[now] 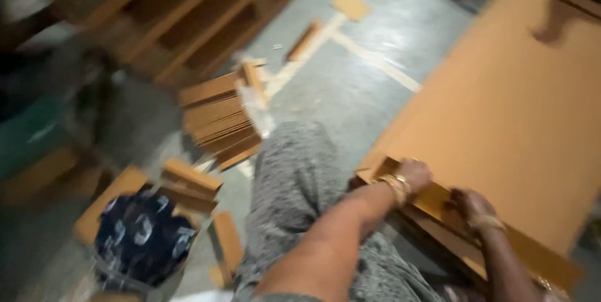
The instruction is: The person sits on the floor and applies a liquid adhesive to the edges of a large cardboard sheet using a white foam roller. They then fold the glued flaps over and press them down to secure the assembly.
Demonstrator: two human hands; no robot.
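From my head view, my left hand (413,173) presses on the near end of a long brown cardboard strip (476,227) at the lower right of the frame, and my right hand (472,205) curls over it a little further along; whether either grip closes fully, I cannot tell. The strip lies along the lower edge of a large brown cardboard sheet (513,108), its long axis running toward the lower right corner. A stack of cut cardboard strips (219,120) sits left of centre on the grey concrete floor (350,89), so I judge the work part done.

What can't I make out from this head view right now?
- Left hand and right hand: fingertips hidden behind the cardboard strip.
- Large cardboard sheet: cut off by the right edge.
- Wooden rack: motion-blurred.
- Dark patterned bundle: contents unclear.
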